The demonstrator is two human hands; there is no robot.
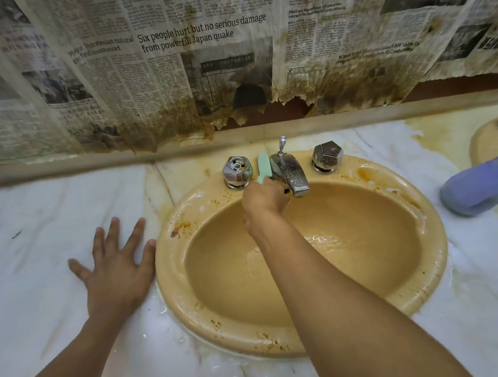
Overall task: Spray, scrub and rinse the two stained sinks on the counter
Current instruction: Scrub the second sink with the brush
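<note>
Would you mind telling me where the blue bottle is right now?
In the head view the blue bottle lies at the far right on the counter, between the tan sink and the second sink.

Your right hand [262, 199] hides the working end of the pale green plastic handle [263, 164]; your forearm [325, 272] covers the middle of the tan oval sink [169, 256]. The right edge cuts off the blurred blue spray bottle [484, 185] and the second tan sink [484, 145].

faucet [289, 174] behind sink [171, 275]; bottle [485, 187] right
</note>
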